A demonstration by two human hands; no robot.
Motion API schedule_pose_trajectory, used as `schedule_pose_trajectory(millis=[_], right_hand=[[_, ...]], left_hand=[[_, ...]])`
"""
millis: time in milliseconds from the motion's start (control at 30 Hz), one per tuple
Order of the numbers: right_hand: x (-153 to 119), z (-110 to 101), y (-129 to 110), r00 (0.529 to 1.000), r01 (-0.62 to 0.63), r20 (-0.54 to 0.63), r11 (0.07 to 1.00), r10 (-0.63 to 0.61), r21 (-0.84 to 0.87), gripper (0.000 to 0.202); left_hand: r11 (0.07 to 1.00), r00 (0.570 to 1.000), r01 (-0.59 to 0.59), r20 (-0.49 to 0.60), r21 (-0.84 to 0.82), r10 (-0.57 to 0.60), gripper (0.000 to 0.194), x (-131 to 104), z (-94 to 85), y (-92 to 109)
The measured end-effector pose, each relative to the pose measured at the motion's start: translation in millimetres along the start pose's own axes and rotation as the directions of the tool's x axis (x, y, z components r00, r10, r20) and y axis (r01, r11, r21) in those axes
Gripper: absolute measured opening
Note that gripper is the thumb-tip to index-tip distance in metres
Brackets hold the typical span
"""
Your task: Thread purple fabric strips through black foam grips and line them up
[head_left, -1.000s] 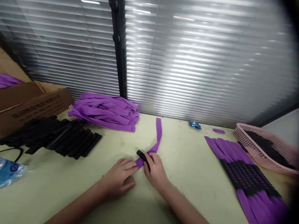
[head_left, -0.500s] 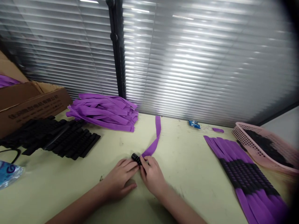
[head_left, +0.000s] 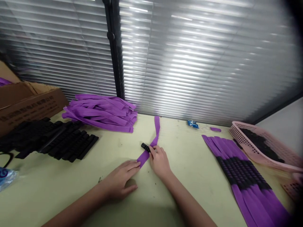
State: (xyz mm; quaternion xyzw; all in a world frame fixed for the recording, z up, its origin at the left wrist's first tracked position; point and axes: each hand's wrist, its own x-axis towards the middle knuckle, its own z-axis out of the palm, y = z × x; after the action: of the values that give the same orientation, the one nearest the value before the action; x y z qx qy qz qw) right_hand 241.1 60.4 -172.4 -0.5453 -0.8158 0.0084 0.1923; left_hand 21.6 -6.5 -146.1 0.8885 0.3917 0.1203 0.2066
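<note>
A purple strap [head_left: 157, 125] runs twisted along the table towards me, its near end passing under the fingertips of my left hand [head_left: 121, 178]. That hand lies flat, fingers stretched and thumb apart, pressing on the strap rather than wrapped round it. Across the strap sits a small black ribbed piece [head_left: 145, 146], pinched at its right end by my right hand [head_left: 160, 161]. The right fingertips partly cover the piece, so how the strap passes by it there cannot be made out.
Loose purple straps [head_left: 101, 112] and black ribbed pieces [head_left: 78, 145] lie at left beside a cardboard box [head_left: 35, 105]. At right are straps with black ribbed middles [head_left: 246, 171] and a pink basket [head_left: 251, 151] holding black items. A blue packet [head_left: 193, 124] lies near the blinds.
My right hand has moved away and to the right with the black piece, apart from my left hand. A stretch of strap now shows between the two hands. The view has shifted slightly.
</note>
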Motion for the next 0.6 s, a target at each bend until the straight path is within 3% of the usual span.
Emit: schedule_pose_trajectory(millis=[167,333,600], right_hand=[[2,-1,7,1.0,-0.013,-0.006,0.998,0.012,-0.058,0.034],[-8,-7,-2,0.999,0.044,0.017,0.999,-0.043,-0.028,0.033],[-3,-2,-2,0.999,0.05,0.01,0.994,-0.05,-0.092,0.034]], left_hand=[[0.999,0.999,-0.037,0.033,-0.025,0.038,0.058,4,-6.7,19],[0.992,0.994,-0.086,0.055,-0.092,0.091,0.055,3,-8.1,39],[0.99,0.99,-0.122,0.058,-0.074,0.127,0.044,2,-1.5,42]])
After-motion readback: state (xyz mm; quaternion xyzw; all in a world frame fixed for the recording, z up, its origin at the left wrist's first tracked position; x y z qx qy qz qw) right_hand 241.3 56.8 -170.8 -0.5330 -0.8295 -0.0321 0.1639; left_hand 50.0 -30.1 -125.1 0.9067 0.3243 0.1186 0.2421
